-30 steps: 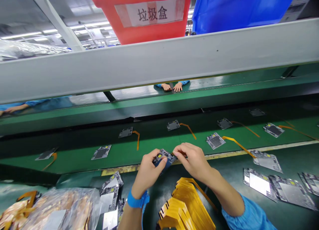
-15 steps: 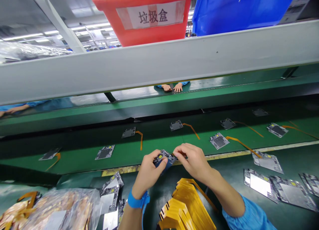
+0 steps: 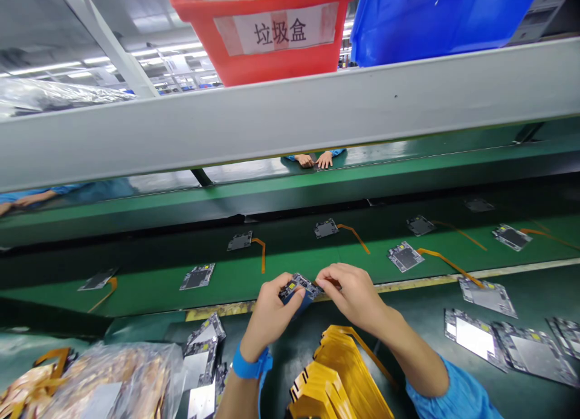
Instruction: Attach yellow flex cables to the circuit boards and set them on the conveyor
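My left hand (image 3: 269, 316) grips a small circuit board (image 3: 299, 284) between thumb and fingers, tilted above the front edge of the green belt. At the board's right end, my right hand (image 3: 356, 295) is closed in a pinch. Whatever lies between those fingertips is hidden or too small to name. Below both hands stands a bundle of orange flex cables (image 3: 353, 373), with one strip lying along its right side. A blue strap (image 3: 251, 366) circles my left wrist.
Several boards, most with orange cables, lie on the green belt (image 3: 290, 259). More boards (image 3: 534, 352) sit at right and beside a plastic bag (image 3: 127, 376) at left. A grey shelf beam (image 3: 290, 116) carries red (image 3: 272, 62) and blue bins (image 3: 430, 26). Another person's hands (image 3: 315, 160) work beyond.
The boards on the green belt have shifted a little to the right. Both my hands stay nearly still at the held board.
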`<state>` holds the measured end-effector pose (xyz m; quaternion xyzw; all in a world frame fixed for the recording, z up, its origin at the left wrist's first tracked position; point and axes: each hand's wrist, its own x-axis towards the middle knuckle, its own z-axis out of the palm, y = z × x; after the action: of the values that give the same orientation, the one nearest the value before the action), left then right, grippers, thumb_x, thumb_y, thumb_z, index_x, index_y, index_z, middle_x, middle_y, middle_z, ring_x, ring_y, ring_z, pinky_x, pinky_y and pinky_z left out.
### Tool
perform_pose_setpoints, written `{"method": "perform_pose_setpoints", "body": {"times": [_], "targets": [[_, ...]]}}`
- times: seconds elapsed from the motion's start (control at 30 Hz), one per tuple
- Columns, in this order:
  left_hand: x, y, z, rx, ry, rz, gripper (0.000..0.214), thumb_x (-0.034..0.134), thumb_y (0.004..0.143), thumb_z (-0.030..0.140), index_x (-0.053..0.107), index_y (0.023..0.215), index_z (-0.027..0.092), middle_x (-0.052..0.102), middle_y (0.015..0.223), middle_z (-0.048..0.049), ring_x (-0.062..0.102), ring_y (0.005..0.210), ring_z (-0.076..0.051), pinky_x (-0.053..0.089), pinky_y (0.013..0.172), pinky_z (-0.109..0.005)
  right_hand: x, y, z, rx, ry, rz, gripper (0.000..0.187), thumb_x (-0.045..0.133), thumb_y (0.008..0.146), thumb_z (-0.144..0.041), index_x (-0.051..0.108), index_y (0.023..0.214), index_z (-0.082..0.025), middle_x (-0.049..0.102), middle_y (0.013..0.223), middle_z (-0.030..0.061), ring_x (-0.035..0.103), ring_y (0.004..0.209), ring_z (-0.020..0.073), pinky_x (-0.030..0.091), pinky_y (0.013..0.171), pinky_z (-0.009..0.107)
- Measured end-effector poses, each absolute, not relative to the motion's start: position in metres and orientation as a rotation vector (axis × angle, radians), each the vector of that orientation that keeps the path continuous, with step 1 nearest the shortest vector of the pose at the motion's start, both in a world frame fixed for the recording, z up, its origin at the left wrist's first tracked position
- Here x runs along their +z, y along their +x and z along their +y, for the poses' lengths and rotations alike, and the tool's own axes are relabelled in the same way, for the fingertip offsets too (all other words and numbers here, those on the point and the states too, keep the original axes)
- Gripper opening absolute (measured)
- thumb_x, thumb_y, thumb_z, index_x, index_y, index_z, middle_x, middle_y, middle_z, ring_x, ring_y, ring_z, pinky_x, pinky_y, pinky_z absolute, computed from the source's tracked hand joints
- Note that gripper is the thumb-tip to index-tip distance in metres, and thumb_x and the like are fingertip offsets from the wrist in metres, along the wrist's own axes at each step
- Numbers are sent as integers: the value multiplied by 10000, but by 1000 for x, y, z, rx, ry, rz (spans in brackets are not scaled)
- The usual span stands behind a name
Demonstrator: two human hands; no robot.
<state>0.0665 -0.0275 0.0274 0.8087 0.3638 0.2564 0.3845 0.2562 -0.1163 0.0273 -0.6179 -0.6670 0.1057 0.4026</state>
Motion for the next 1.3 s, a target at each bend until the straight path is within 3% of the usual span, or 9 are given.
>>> {"method": "perform_pose_setpoints", "body": {"times": [0.8,1.3], "targets": [[19,65,-23,461,1990,911,186,616,848,343,606,781,169,607,748,-2,544,730,-165,403,692,-271,24,256,-115,494,-1645,-1748,200,570,1002,-247,686,841,-232,730,813,-11,644,763,160,376,704,255],[23,68,-26,494,1946,983,277,666,804,385,530,670,184,557,664,18,497,681,-151,350,640,-258,30,253,-118,518,-1656,-1764,219,538,1004,-260,677,838,-227,731,812,2,646,747,168,388,692,258]]}}
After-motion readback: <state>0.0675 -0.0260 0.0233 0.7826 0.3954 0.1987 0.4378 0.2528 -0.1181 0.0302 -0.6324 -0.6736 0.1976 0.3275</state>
